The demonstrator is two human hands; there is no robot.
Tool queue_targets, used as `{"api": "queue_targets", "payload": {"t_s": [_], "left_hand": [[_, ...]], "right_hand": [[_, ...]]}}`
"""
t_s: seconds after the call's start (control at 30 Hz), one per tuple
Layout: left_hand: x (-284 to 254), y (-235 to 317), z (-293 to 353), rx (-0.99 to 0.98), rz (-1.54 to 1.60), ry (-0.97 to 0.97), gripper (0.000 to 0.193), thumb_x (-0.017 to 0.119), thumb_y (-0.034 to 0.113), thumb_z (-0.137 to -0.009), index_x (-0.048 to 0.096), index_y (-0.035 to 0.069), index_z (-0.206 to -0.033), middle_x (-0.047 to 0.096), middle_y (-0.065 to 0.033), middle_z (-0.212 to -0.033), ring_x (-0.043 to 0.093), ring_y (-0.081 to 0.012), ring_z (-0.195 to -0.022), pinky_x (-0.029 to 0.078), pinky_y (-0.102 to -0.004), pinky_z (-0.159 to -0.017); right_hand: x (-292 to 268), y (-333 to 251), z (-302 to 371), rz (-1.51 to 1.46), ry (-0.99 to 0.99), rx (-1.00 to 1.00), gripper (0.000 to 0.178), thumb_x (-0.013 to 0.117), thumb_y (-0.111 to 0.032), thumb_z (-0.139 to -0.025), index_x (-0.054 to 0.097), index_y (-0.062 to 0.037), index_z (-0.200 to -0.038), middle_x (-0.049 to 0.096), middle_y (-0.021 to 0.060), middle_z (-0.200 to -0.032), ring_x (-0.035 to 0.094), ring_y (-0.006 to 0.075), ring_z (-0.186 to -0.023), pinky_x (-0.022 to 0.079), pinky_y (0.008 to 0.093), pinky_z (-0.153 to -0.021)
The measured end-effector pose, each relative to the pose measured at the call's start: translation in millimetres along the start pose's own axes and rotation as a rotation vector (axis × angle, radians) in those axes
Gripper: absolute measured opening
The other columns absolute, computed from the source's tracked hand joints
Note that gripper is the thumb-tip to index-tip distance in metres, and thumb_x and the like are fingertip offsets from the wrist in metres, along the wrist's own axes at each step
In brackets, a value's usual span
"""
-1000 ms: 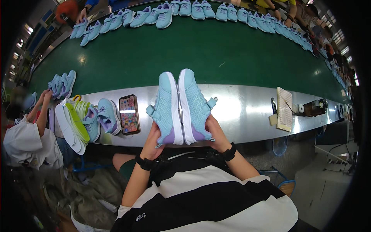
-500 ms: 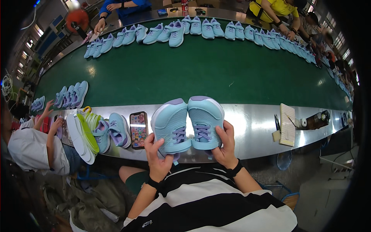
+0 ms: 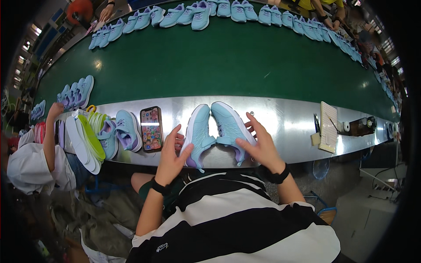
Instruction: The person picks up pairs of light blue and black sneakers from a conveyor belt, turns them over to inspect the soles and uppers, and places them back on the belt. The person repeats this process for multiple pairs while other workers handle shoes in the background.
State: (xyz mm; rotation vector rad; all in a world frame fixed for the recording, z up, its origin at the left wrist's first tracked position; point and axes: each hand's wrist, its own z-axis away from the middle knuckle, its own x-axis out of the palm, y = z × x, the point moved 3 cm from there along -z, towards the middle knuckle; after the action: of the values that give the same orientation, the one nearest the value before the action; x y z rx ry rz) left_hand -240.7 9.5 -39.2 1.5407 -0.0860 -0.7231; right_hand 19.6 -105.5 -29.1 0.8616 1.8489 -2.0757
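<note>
A pair of light-blue sneakers with purple linings rests on the metal bench edge before me, toes away and almost touching, heels spread. My left hand is beside the left sneaker, fingers apart, thumb near its heel. Against the outer side of the right sneaker lies my right hand, with spread fingers and the thumb over the heel part. Neither hand is closed round a shoe. A phone with a lit screen lies left of my left hand.
Other blue sneakers, a green insole and white insoles are at the left, by a person in white. A green belt carries rows of sneakers. At right are a notepad and a dark bottle.
The two sneakers, held up in both hands with toes raised, have come down onto the bench. My hands have loosened and moved to their outer sides. The view has tilted down.
</note>
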Motion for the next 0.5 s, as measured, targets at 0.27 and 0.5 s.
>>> {"api": "queue_targets", "payload": {"t_s": [0.27,0.5], "left_hand": [[1.5,-15.8,-20.8,-0.231,0.369,-0.147,0.052,0.044,0.035,-0.106,0.038,0.007,-0.149,0.054,-0.0136,-0.136,0.056,-0.0178,-0.119,0.044,-0.0338,-0.102],[27.1,22.0,-20.4,-0.479,1.304,-0.095,0.044,0.030,0.037,-0.108,0.046,0.008,-0.138,0.056,-0.0121,-0.134,0.059,-0.0275,-0.117,0.054,-0.0435,-0.094]], "right_hand": [[10.5,19.8,-20.9,-0.711,-0.257,0.241,0.056,0.039,-0.040,-0.106,0.034,-0.0061,-0.151,0.050,0.0134,-0.143,0.050,0.0240,-0.130,0.038,0.0357,-0.110],[43.4,-23.9,-34.8,-1.679,-0.244,0.412,0.046,0.031,-0.042,-0.108,0.047,-0.0114,-0.139,0.055,0.0056,-0.133,0.054,0.0199,-0.120,0.044,0.0405,-0.104]]}}
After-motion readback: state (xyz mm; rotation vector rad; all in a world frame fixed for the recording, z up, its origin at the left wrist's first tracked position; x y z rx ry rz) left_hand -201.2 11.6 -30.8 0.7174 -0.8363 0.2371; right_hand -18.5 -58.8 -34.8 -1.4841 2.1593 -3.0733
